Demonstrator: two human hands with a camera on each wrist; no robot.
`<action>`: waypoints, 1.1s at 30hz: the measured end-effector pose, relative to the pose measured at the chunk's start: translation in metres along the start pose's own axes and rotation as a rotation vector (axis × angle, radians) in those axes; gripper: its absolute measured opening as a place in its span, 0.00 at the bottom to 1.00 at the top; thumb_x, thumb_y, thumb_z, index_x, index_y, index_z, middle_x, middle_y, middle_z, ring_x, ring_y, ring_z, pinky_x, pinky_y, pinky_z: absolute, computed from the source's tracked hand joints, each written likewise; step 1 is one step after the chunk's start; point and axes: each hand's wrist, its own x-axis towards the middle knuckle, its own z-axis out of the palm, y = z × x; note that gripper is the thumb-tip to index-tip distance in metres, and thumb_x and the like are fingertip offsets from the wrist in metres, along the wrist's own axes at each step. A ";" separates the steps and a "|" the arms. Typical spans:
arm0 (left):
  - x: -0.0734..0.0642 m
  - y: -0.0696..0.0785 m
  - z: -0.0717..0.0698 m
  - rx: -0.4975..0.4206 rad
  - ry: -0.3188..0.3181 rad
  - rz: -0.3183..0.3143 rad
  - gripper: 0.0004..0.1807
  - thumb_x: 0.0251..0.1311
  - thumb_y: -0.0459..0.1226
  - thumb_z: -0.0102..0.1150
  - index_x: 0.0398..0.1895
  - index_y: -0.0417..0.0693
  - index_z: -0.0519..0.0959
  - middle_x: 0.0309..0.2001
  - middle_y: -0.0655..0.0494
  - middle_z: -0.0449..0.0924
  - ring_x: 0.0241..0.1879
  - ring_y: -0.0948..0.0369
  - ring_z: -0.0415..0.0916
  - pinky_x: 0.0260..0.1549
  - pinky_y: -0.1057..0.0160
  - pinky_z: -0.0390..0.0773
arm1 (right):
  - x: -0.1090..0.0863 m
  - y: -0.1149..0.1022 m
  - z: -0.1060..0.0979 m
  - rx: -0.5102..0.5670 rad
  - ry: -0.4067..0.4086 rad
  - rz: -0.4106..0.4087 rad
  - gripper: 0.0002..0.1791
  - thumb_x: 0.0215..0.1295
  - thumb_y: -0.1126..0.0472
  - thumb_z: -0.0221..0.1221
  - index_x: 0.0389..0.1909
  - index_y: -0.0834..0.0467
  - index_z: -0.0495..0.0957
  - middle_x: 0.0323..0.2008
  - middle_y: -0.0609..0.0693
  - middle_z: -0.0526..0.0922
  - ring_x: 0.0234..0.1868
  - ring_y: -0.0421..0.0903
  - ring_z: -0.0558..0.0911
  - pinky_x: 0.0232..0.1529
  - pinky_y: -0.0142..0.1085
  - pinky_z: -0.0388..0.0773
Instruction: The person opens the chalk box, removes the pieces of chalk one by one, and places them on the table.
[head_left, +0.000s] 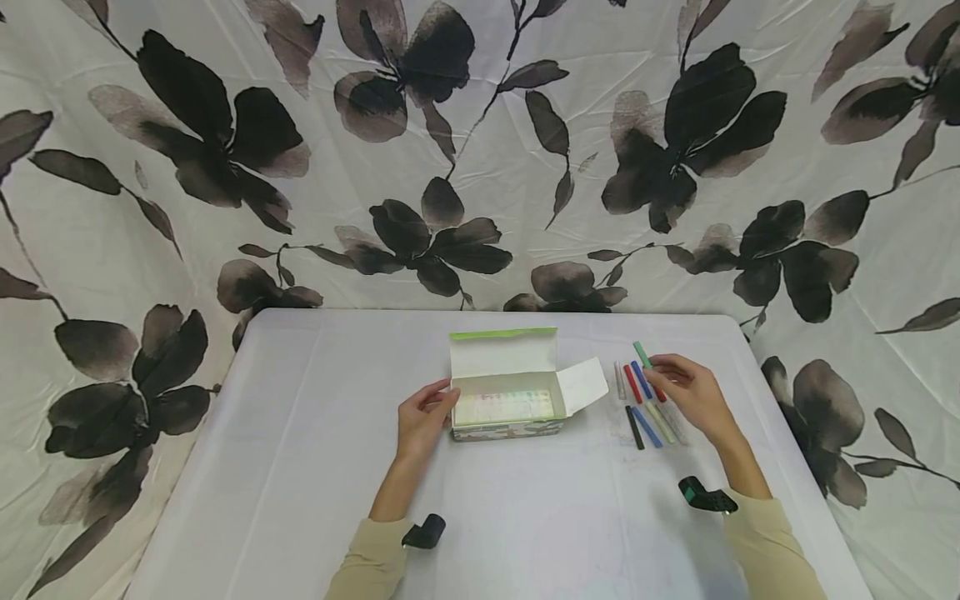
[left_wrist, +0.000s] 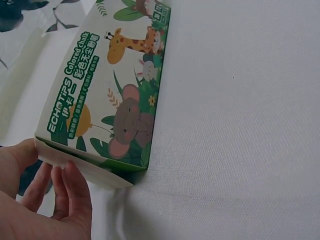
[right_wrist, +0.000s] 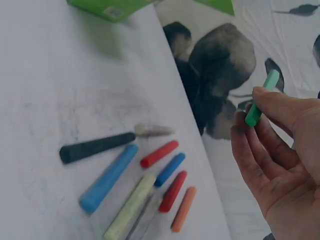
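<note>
A chalk box (head_left: 506, 432) with its lid raised and its right side flap out stands on the table; rows of pale chalk lie inside. My left hand (head_left: 423, 422) is at the box's left end. In the left wrist view its thumb and fingers pinch the end flap (left_wrist: 85, 167) beside the animal-printed front. My right hand (head_left: 695, 397) holds a green chalk stick (right_wrist: 263, 97) between thumb and fingers, above the loose chalks. Under it lie a black chalk (right_wrist: 97, 148), a blue chalk (right_wrist: 108, 179), a pale yellow chalk (right_wrist: 130, 206) and several others.
The white-covered table (head_left: 322, 467) ends at a patterned floral cloth (head_left: 427, 242) behind it. Among the loose chalks, an orange chalk (right_wrist: 183, 209) and red chalk (right_wrist: 173, 191) lie side by side, right of the box. Dark chalk smudges mark the tabletop near them.
</note>
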 end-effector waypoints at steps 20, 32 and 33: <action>0.001 0.000 0.001 0.008 0.011 0.000 0.18 0.63 0.38 0.72 0.55 0.42 0.85 0.41 0.51 0.81 0.34 0.65 0.79 0.29 0.71 0.80 | -0.038 0.059 -0.018 -0.068 0.023 0.242 0.27 0.75 0.50 0.61 0.61 0.69 0.77 0.52 0.66 0.83 0.41 0.20 0.74 0.42 0.18 0.72; -0.001 0.001 0.001 0.026 0.009 0.015 0.19 0.64 0.37 0.70 0.56 0.39 0.84 0.41 0.49 0.82 0.34 0.64 0.78 0.28 0.73 0.79 | -0.055 0.077 -0.020 -0.175 -0.016 0.331 0.27 0.74 0.49 0.62 0.58 0.68 0.79 0.48 0.61 0.86 0.40 0.31 0.79 0.36 0.25 0.75; -0.001 0.001 0.001 0.025 0.010 0.018 0.19 0.64 0.37 0.71 0.56 0.39 0.84 0.41 0.49 0.82 0.34 0.64 0.78 0.28 0.73 0.79 | -0.055 0.077 -0.020 -0.181 -0.018 0.330 0.26 0.74 0.50 0.62 0.58 0.69 0.79 0.47 0.61 0.86 0.40 0.33 0.79 0.35 0.25 0.76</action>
